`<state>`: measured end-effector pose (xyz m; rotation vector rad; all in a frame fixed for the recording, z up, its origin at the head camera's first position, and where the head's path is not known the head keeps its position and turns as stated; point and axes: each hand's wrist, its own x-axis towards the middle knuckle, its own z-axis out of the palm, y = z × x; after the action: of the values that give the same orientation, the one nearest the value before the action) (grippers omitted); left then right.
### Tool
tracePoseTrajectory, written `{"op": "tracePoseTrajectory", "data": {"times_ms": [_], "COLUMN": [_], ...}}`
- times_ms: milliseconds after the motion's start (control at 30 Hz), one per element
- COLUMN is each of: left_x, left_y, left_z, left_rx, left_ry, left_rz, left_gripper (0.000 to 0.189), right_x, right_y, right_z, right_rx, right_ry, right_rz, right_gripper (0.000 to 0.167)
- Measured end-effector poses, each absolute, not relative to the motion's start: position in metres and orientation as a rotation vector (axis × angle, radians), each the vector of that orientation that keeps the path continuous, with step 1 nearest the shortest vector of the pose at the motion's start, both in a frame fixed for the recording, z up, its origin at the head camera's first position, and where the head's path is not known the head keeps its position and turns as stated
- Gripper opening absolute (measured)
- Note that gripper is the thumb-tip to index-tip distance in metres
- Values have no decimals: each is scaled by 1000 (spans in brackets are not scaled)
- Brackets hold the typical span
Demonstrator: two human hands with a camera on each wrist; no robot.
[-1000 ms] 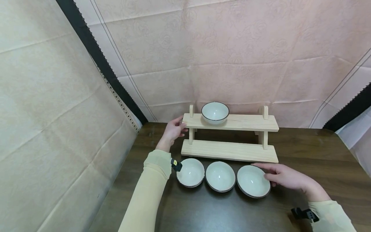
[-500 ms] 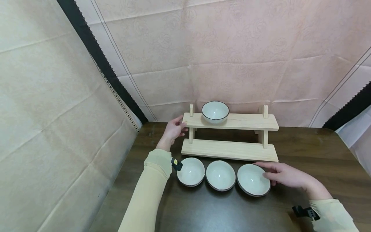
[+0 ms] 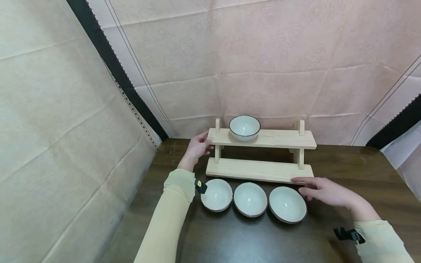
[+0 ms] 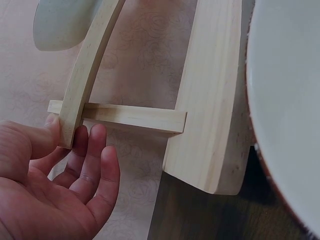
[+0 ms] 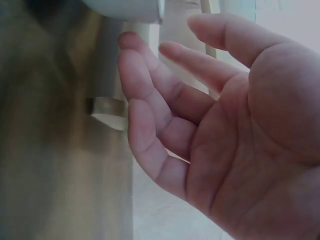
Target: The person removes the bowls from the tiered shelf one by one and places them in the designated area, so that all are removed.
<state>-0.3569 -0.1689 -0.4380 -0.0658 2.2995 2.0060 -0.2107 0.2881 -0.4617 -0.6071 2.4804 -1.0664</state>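
My left hand (image 3: 196, 147) grips the left end of the upper board of a two-tier wooden shelf (image 3: 260, 170). In the left wrist view, its thumb and fingers (image 4: 91, 165) lie on opposite sides of that board end. A white bowl with a dark rim (image 3: 244, 126) sits on the upper board, left of its middle. My right hand (image 3: 330, 191) hovers beside the right-hand bowl (image 3: 287, 205), holding nothing. In the right wrist view its fingers (image 5: 145, 125) are loosely bent and apart from the bowl.
A left bowl (image 3: 216, 195) and a middle bowl (image 3: 250, 199) stand in a row with the right one, in front of the shelf, on a dark wooden table (image 3: 236, 241). Pale patterned cloth (image 3: 263, 73) hangs behind the table and along its left side.
My right hand has let go of the right-hand bowl's rim and drawn slightly away to the right. The left hand keeps its grip on the shelf; the bowls stay where they were.
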Motion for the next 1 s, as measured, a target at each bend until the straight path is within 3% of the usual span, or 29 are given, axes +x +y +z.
{"op": "tracePoseTrajectory", "data": {"times_ms": [633, 1000], "left_x": [-358, -357], "left_y": [-168, -167], "left_z": [-444, -443], "left_rx": [-75, -72], "left_ry": [2289, 2312], "left_rz": [2025, 2018], "left_gripper": [55, 54], "right_x": [-279, -307], "right_y": [215, 188], "right_z": [-395, -366], "right_rx": [-740, -588], "right_ry": [2733, 2946], "right_rz": [-1058, -1141], "right_gripper": [28, 32]}}
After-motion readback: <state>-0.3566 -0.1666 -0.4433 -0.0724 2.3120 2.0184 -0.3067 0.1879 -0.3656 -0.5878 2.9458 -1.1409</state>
